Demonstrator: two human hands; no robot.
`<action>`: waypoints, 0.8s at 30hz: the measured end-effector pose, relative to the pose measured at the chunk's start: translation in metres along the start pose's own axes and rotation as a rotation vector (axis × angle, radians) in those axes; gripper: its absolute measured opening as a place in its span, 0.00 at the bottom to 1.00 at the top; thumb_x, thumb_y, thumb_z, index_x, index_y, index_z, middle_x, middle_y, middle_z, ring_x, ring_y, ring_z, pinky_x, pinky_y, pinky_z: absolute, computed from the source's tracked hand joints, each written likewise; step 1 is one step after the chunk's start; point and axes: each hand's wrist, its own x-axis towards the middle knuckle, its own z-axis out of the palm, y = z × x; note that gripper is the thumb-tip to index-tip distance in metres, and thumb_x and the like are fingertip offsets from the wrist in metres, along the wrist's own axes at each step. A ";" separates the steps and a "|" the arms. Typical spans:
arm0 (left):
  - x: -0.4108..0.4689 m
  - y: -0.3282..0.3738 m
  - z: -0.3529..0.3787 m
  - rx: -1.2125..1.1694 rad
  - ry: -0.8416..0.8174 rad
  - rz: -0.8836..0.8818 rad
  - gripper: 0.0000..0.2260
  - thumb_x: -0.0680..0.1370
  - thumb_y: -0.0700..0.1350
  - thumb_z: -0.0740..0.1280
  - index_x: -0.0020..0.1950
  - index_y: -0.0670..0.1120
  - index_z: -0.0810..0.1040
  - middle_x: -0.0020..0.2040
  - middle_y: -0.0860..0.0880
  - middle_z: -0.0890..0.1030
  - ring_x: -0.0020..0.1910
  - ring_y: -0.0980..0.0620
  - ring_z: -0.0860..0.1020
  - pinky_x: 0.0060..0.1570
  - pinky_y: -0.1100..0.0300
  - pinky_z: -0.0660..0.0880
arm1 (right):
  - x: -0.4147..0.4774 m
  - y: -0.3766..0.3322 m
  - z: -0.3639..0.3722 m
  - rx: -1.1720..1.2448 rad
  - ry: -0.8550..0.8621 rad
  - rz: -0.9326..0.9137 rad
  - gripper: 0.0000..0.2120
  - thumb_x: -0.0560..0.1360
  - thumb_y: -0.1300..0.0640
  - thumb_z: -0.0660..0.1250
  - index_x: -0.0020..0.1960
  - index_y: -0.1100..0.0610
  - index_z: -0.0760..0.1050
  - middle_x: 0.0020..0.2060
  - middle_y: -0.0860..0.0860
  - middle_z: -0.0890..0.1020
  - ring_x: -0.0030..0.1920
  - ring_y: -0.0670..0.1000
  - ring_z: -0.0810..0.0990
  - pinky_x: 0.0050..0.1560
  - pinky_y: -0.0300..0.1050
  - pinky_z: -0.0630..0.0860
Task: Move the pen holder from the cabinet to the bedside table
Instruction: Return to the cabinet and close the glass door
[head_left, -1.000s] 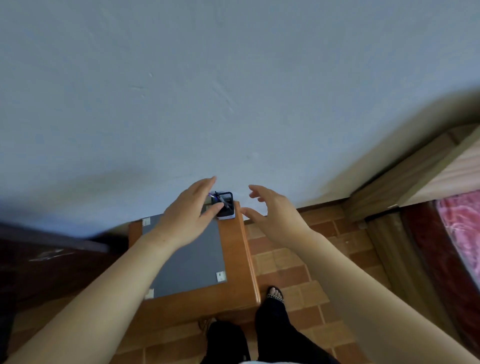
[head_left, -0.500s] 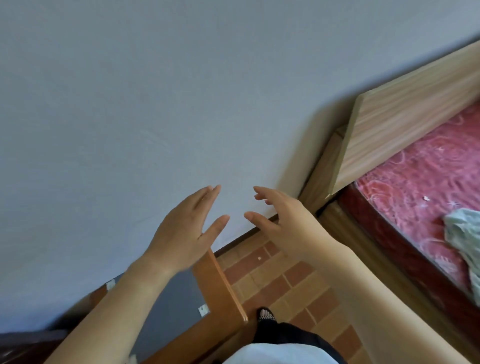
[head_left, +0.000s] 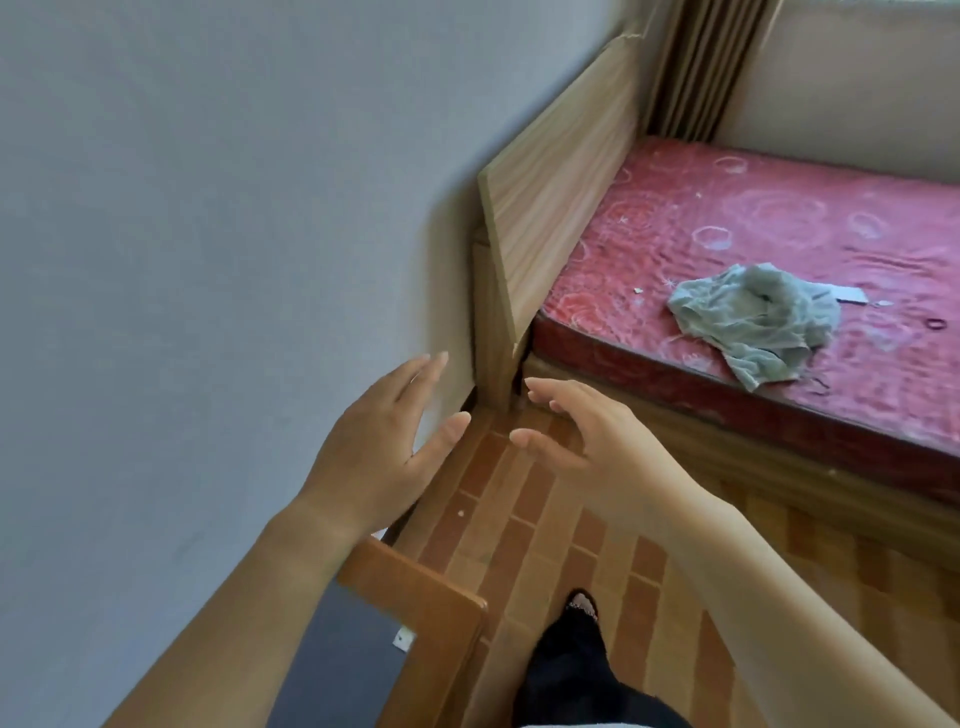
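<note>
Both hands up in front of me, empty. Left hand (head_left: 387, 447) has its fingers (head_left: 423, 376) spread apart, palm turned toward the right hand (head_left: 587, 441), thumb sticking out — nothing between them. Right hand likewise: fingers apart and loosely curled, thumb pointing left, holding nothing. The two thumbs are near each other but not touching.

Pen holder: I can't see it anywhere in this view, so I can't say where it sits.

Only a corner of the desk (head_left: 415, 597) shows, bottom left under my left forearm — orange-brown wooden frame around a grey inset top, with a small white tab at the inset's corner. The visible part of it carries nothing.

Brick-pattern floor (head_left: 524, 525) runs between the desk and the bed. Grey wall (head_left: 208, 234) fills the left side. The bed's pale wooden headboard (head_left: 556, 208) stands against that wall, and the red patterned mattress (head_left: 779, 234) lies on a wooden base. A crumpled grey-green cloth (head_left: 753, 322) lies on the mattress near its front edge; a few small bits just beside it are too small to identify. Brown curtain (head_left: 701, 67) hangs in the far corner behind the headboard.

My dark trouser leg and one foot (head_left: 582, 605) show on the floor at the bottom edge.
</note>
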 end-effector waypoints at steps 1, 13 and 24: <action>0.002 0.011 0.003 -0.012 -0.020 0.039 0.31 0.73 0.66 0.45 0.74 0.56 0.52 0.74 0.56 0.58 0.71 0.60 0.54 0.64 0.67 0.51 | -0.012 0.005 -0.007 -0.009 0.017 0.035 0.28 0.72 0.37 0.59 0.69 0.47 0.61 0.65 0.42 0.71 0.61 0.43 0.70 0.58 0.40 0.68; 0.037 0.196 0.068 -0.050 -0.245 0.573 0.30 0.75 0.66 0.46 0.73 0.55 0.54 0.73 0.54 0.61 0.71 0.59 0.57 0.68 0.50 0.61 | -0.195 0.062 -0.111 -0.089 0.436 0.367 0.29 0.71 0.38 0.59 0.68 0.50 0.64 0.64 0.43 0.71 0.64 0.42 0.68 0.63 0.38 0.65; -0.055 0.535 0.182 -0.135 -0.490 1.131 0.31 0.73 0.67 0.46 0.73 0.55 0.57 0.72 0.52 0.64 0.69 0.52 0.64 0.66 0.53 0.63 | -0.495 0.139 -0.213 -0.212 0.790 0.839 0.27 0.72 0.39 0.61 0.68 0.44 0.62 0.66 0.40 0.69 0.64 0.38 0.66 0.54 0.23 0.58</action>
